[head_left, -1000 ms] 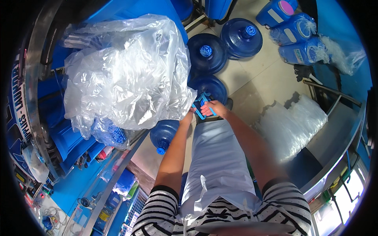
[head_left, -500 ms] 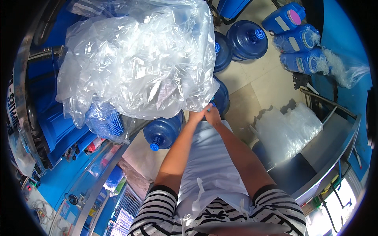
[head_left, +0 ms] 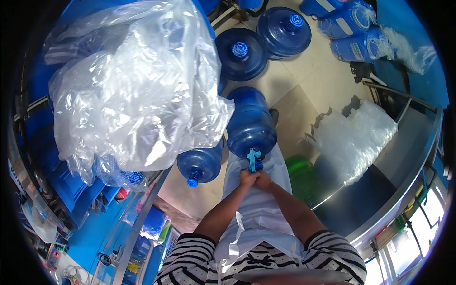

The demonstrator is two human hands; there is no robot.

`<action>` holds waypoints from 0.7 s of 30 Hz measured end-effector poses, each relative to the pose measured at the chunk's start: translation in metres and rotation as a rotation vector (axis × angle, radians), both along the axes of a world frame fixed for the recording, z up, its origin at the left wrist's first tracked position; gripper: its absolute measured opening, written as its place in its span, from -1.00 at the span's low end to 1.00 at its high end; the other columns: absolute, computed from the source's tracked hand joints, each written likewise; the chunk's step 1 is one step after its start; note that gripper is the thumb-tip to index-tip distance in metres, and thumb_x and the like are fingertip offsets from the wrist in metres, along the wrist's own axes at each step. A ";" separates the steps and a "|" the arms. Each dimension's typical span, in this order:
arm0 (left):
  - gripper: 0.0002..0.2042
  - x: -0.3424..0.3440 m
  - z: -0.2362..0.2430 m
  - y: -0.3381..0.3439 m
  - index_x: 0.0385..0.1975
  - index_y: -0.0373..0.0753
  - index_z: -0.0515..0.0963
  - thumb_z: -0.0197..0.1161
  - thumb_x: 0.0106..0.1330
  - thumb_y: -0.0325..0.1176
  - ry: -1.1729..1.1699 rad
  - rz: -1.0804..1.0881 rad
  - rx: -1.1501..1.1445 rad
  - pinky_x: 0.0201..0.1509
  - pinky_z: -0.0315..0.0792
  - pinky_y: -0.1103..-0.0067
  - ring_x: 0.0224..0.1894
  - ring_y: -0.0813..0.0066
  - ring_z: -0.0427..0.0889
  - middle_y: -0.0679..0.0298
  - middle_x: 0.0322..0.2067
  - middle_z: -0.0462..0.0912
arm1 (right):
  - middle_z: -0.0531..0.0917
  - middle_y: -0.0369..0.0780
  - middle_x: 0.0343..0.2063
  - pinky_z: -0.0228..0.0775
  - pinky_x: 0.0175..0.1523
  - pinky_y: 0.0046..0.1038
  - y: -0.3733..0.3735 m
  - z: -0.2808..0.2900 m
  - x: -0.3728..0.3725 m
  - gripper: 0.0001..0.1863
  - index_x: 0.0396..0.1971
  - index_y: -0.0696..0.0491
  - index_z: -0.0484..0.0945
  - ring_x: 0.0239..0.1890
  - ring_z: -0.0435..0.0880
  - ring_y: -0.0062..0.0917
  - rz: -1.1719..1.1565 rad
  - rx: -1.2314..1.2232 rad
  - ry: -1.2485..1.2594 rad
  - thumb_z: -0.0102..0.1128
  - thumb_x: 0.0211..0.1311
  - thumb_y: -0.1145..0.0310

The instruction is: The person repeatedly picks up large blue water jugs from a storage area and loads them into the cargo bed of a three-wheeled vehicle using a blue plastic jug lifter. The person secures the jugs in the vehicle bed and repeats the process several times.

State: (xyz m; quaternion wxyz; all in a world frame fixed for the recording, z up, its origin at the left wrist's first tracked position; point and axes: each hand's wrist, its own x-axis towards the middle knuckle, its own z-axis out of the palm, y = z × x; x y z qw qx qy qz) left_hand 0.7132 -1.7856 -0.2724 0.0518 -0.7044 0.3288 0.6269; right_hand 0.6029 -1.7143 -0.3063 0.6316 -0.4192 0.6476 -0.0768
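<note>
Both hands are closed together in front of my white apron, on the lower end of a light blue bottle handle (head_left: pixel 253 155). My left hand (head_left: pixel 247 178) and my right hand (head_left: pixel 263 180) touch each other there. The handle sits around the neck of a large blue water jug (head_left: pixel 251 114), which is tilted with its neck toward me. Its capped mouth shows beside the handle, just beyond my fingers. Left of it, another blue jug (head_left: pixel 199 165) with a blue cap is partly covered by a big heap of clear plastic bags (head_left: pixel 123 104).
Two capped blue jugs (head_left: pixel 240 57) (head_left: pixel 285 32) stand on the tiled floor ahead. Blue drums (head_left: pixel 354 47) line the far right wall. Wrapped clear plastic (head_left: pixel 354 140) rests by a metal bench (head_left: pixel 403 175), with a green jug (head_left: pixel 304 178) below. Metal shelving (head_left: pixel 128 228) stands at left.
My hands have come nearer to my body, with the jug's neck drawn toward me. The jug and its handle now show clear of the plastic bags, which sit farther left in view.
</note>
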 end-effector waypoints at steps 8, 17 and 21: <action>-0.83 0.009 -0.005 0.012 -0.60 -0.33 0.59 0.40 -0.07 -0.37 0.224 0.254 0.056 -0.37 0.44 0.54 -0.51 0.45 0.58 0.25 -0.55 0.63 | 0.64 -0.01 -0.31 0.42 -0.12 -0.16 -0.002 0.005 0.008 -0.75 -0.31 0.05 0.59 -0.21 0.59 -0.07 -0.001 0.029 -0.006 0.01 0.11 0.27; -0.86 -0.023 0.010 -0.022 -0.63 -0.23 0.57 0.38 0.07 -0.38 0.252 0.375 -0.431 -0.33 0.34 0.68 -0.52 0.64 0.48 0.45 -0.61 0.52 | 0.64 0.03 -0.40 0.45 -0.27 -0.12 -0.041 -0.006 -0.003 -0.77 -0.34 0.09 0.55 -0.32 0.61 -0.06 0.074 -0.216 0.121 0.06 0.07 0.28; -0.86 -0.053 0.020 -0.096 -0.62 -0.20 0.56 0.33 0.15 -0.38 0.281 0.609 -0.151 -0.36 0.29 0.70 -0.47 0.72 0.47 0.49 -0.54 0.54 | 0.61 0.05 -0.44 0.40 -0.38 -0.13 -0.118 0.007 -0.029 -0.78 -0.30 0.13 0.48 -0.38 0.59 0.00 -0.037 -0.292 0.060 0.04 0.10 0.34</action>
